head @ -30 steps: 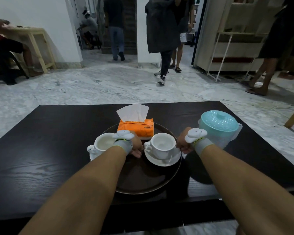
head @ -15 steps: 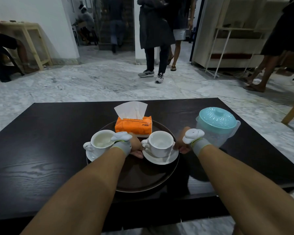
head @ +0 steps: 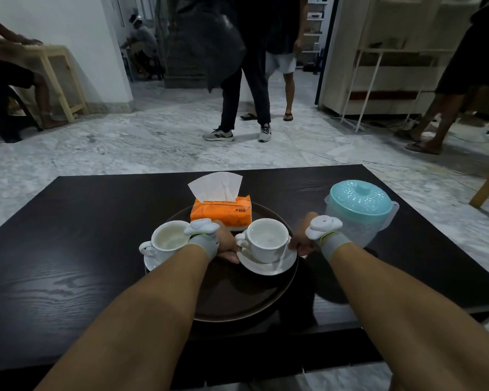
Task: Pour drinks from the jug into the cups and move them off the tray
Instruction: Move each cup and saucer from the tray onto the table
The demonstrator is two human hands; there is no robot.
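Right now both hands are down at the far end of the round brown tray [head: 232, 300] on the dark table [head: 68, 263]. The right hand [head: 304, 244] is closed on the right edge of the saucer [head: 266, 266] under the right cup [head: 267, 239], fingers curled around its rim. The left hand [head: 227, 245] sits between the two cups, touching the near-left edge of that same saucer; the wrist hides most of its fingers, so I cannot tell whether it is pinching anything. The left cup [head: 167, 241] stands on its own saucer at the tray's left edge, partly hanging over it, with pale liquid inside. Behind the cups an orange tissue box [head: 223, 214] rests on the tray's far side. The jug [head: 359, 213], clear with a turquoise lid, stands on the table just right of the tray, close behind the right wrist.
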